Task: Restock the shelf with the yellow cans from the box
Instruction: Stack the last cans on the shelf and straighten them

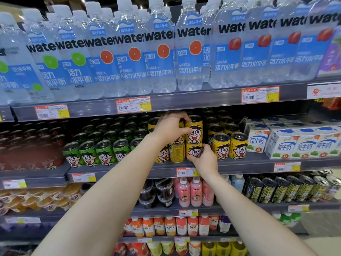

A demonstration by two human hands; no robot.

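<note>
- At the left end of the shelf (258, 160): red cans (27, 154), blurred, then green cans (104, 153) in rows up to the front edge. No part in this step.
- Near the middle of the shelf: left hand (171, 130) on the upper yellow can (194, 133), thumb across the printed face, fingers curled over the rim from behind. Holds it upright, apparently seated on the can beneath.
- Directly below, at the front edge: lower yellow can (193, 152), gripped low by the right hand (204, 159), fingers wrapped round its base. Reads as steadying the bottom tier while the top one settles.
- Just beside that, toward the right: front-row yellow cans (221, 146), single tier, more behind them; further on toward the right end, milk cartons (302, 145).
- Box nowhere in view, so no telling how many remain to place.
- Risk, as a judgement: a two-high stack right at the front edge, with little margin. Letting go before the upper rim-to-base seat is true could tip the top can forward off the shelf.
- Also: twisting the lower can to face its label out could shift the one above, or knock the front-row neighbours touching it.
- Little headroom under the shelf above; lifting too high could catch the rim there.
</note>
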